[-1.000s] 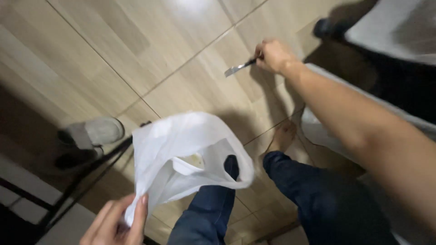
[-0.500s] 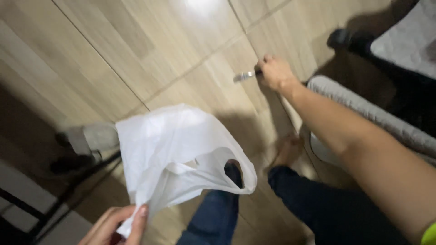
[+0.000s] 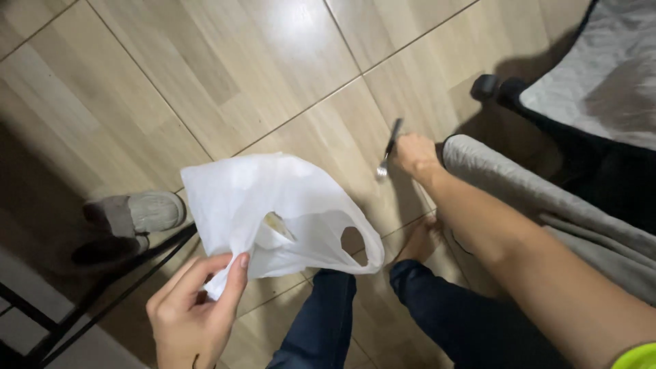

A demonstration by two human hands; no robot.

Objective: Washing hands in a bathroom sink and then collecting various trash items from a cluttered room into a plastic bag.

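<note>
My left hand [image 3: 195, 311] pinches the corner of a white plastic bag [image 3: 273, 212], which hangs open above my knees with its handle hole at the right. My right hand [image 3: 413, 156] reaches out low over the floor, fingers closed around a metal fork [image 3: 387, 152] with a dark handle. The fork's tines point down and towards me. My legs in dark blue trousers [image 3: 410, 321] and a bare foot [image 3: 418, 240] show below the bag.
The floor is wood-look tiles [image 3: 225, 75]. A grey slipper [image 3: 133, 213] lies at the left beside thin black bars [image 3: 96, 301]. A grey cushion edge [image 3: 519, 191] runs along the right, and a black chair base with a castor [image 3: 486, 87] stands behind it.
My right hand has drawn the fork back towards me and turned it, so the tines now point down. The bag has risen and spread wider in my left hand.
</note>
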